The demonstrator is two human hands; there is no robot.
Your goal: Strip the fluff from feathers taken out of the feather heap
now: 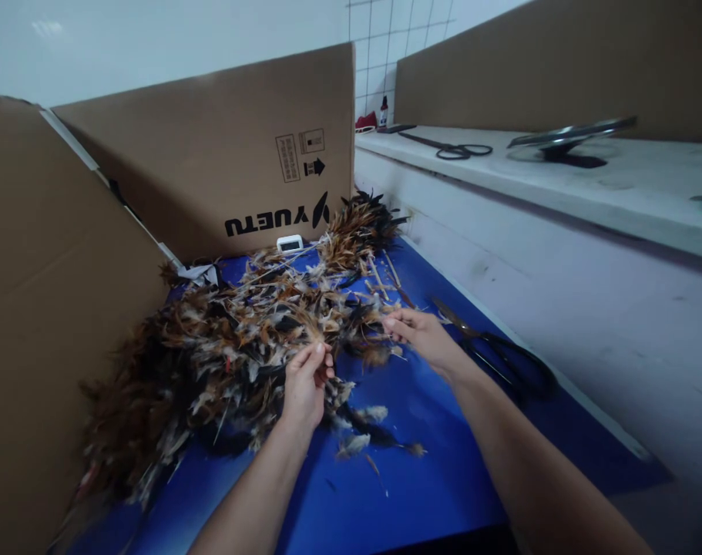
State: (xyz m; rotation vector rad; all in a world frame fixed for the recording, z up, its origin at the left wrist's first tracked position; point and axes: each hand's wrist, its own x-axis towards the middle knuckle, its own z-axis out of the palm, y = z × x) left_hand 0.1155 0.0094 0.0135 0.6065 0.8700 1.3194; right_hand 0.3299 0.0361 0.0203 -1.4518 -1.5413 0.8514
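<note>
A large heap of loose brown, black and white feathers [212, 347] spreads over a blue tabletop [408, 478]. My left hand [305, 385] is closed in a pinch at the near side of the heap, with a light brown feather [314, 330] rising from between thumb and fingertips. To its right, my right hand [423, 335] is also pinched, over the heap's right edge. Whatever its fingertips grip is too small to make out. A few stray feathers [355, 444] lie on the blue surface below my hands.
Large black-handled scissors [509, 358] lie right of my right hand. Behind the heap are a bundle of feathers [362, 231], a small white device [290, 244] and cardboard panels [212, 154]. Along the right runs a white ledge [633, 185] with other scissors [458, 150].
</note>
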